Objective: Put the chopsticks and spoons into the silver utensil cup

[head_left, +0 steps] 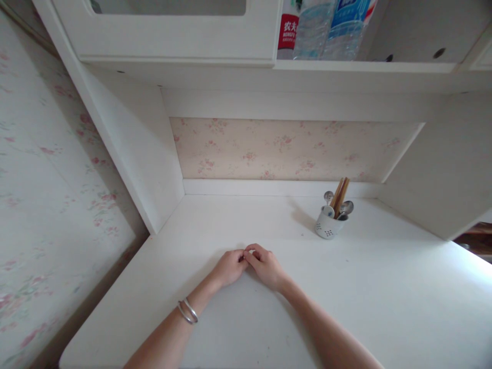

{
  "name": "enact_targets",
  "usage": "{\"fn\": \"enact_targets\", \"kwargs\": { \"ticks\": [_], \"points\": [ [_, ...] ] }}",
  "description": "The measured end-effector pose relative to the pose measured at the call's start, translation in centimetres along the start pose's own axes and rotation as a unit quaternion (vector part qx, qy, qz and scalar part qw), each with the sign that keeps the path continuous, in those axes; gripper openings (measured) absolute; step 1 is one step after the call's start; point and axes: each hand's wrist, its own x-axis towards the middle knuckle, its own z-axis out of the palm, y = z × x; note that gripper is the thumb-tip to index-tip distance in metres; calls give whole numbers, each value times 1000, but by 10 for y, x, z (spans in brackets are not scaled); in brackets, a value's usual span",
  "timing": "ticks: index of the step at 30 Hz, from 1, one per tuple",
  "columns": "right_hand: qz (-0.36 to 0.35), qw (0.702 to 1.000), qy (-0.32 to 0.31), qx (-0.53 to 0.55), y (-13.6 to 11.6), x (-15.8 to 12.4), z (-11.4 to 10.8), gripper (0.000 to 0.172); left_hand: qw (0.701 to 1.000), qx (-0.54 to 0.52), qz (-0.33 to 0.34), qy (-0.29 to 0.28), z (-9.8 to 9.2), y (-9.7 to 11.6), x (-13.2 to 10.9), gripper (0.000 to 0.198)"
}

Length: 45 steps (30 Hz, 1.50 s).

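Note:
My left hand (229, 267) and my right hand (265, 266) rest together on the white tabletop (249, 328), their curled fingers meeting at the fingertips. Both are closed, and no object shows between them. Two silver bangles (187, 311) circle my left wrist. Beyond my right hand, to the right and apart from it, stands a white utensil holder (326, 226) with small holes in its side. It contains metal spoons (346, 207) and wooden chopsticks (340, 197), all leaning upward.
An overhead cabinet (180, 41) hangs above the table, with plastic bottles (313, 31) on its open shelf. White side panels (130, 138) bound the table at left and right. Floral wallpaper (269, 148) covers the wall behind.

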Motion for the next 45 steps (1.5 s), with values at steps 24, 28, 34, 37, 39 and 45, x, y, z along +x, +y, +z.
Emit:
{"fn": "enact_targets", "kwargs": {
  "ticks": [24,28,34,37,39,45],
  "points": [
    [0,1000,-2,2,0,0,-1,28,1000,0,3,-2,-1,1,-1,32],
    [1,1000,-3,2,0,0,-1,28,1000,3,1,1,0,1,-1,31],
    [2,1000,-6,0,0,0,-2,28,1000,-2,-1,1,-1,4,-2,31],
    [2,1000,-10,-2,-1,-1,-3,28,1000,-1,-3,1,-1,5,-2,31],
    [3,1000,-10,-1,-2,-1,-3,28,1000,-4,-3,2,-1,5,-2,31],
    [3,1000,-11,9,-2,0,-2,27,1000,-5,-2,0,2,-1,0,31]
  ]
}}
